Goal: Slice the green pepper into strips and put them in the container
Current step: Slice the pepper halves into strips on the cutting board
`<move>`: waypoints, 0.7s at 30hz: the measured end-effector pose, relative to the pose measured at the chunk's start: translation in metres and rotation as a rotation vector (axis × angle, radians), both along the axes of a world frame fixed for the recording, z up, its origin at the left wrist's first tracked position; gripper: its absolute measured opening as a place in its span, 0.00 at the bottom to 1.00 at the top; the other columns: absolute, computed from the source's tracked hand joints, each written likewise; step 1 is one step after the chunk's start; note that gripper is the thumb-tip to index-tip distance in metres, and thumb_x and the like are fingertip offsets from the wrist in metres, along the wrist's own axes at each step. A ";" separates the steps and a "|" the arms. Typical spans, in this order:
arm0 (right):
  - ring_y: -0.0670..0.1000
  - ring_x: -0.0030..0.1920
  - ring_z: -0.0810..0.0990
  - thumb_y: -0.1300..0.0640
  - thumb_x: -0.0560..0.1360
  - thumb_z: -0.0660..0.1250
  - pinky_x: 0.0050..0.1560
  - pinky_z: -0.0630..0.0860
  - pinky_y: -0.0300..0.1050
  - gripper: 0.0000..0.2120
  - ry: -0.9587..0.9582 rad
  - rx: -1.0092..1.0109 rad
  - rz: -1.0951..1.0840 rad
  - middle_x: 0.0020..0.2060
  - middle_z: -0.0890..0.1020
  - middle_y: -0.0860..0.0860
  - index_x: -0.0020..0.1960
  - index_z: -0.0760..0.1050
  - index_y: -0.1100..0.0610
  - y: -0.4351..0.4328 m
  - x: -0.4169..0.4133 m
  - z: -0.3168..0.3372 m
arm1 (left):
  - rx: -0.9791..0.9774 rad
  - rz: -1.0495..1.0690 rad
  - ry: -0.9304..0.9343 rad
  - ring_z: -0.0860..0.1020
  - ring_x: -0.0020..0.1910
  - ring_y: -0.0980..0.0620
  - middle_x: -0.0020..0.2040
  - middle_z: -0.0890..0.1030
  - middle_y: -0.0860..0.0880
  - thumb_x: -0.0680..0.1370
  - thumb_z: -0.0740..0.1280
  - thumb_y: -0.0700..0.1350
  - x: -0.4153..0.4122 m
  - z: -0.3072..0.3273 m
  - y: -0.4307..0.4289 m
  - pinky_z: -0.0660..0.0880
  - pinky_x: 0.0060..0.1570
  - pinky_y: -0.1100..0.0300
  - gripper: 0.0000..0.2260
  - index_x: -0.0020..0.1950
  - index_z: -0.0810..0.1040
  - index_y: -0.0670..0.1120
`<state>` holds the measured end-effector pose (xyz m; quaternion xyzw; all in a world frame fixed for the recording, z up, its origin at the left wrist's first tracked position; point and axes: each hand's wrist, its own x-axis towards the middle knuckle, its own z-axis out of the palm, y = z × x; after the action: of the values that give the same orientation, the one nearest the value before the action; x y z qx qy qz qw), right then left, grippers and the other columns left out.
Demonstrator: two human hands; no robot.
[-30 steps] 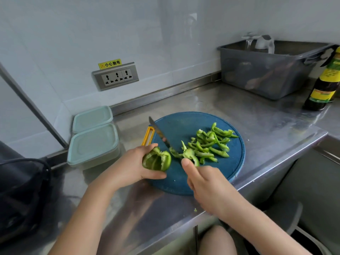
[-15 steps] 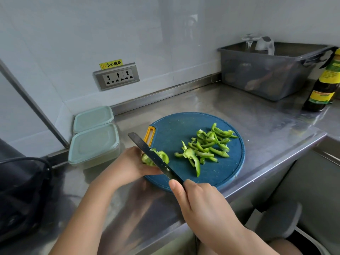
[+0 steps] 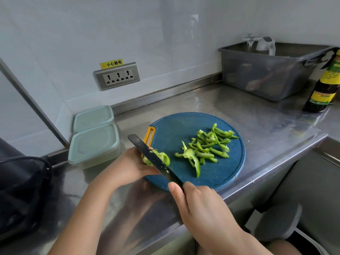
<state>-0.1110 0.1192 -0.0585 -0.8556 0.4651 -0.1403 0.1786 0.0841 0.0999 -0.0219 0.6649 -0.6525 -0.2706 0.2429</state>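
still slicing: left hand (image 3: 128,166) grips pepper piece (image 3: 161,157) at centre frame, right hand (image 3: 200,208) clenches knife (image 3: 152,159) across it; next, cut strips.

A green pepper chunk (image 3: 163,157) is at the board's (image 3: 174,129) left edge, strips (image 3: 203,154) heaped mid-board, lidded container (image 3: 93,144) alongside.
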 end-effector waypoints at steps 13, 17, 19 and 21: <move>0.56 0.39 0.67 0.37 0.77 0.39 0.40 0.65 0.48 0.25 -0.081 0.127 0.012 0.30 0.64 0.49 0.33 0.57 0.53 -0.001 0.006 0.009 | 0.037 0.066 0.021 0.70 0.34 0.57 0.35 0.77 0.49 0.57 0.73 0.62 0.004 -0.006 -0.003 0.68 0.38 0.58 0.20 0.38 0.79 0.49; 0.56 0.39 0.67 0.38 0.78 0.41 0.41 0.65 0.48 0.25 -0.106 0.143 0.000 0.30 0.64 0.49 0.32 0.58 0.54 -0.005 0.010 0.010 | 0.047 0.076 0.028 0.69 0.32 0.58 0.32 0.75 0.55 0.64 0.78 0.54 0.004 -0.005 -0.003 0.67 0.37 0.60 0.12 0.37 0.80 0.51; 0.56 0.39 0.67 0.38 0.79 0.42 0.39 0.65 0.46 0.25 -0.100 0.158 -0.012 0.30 0.64 0.49 0.32 0.58 0.54 -0.007 0.013 0.012 | 0.047 0.097 0.015 0.71 0.32 0.58 0.33 0.76 0.56 0.64 0.78 0.55 0.006 -0.006 -0.004 0.68 0.36 0.62 0.11 0.38 0.80 0.52; 0.56 0.38 0.68 0.39 0.79 0.43 0.39 0.65 0.46 0.26 -0.086 0.179 -0.021 0.30 0.65 0.50 0.32 0.59 0.55 -0.010 0.017 0.015 | 0.053 0.108 0.001 0.74 0.34 0.57 0.35 0.79 0.55 0.61 0.77 0.59 0.007 -0.007 -0.004 0.69 0.37 0.62 0.14 0.40 0.81 0.54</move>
<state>-0.0940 0.1093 -0.0436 -0.8244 0.4767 -0.1367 0.2727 0.0915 0.0957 -0.0287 0.7053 -0.6080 -0.2748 0.2397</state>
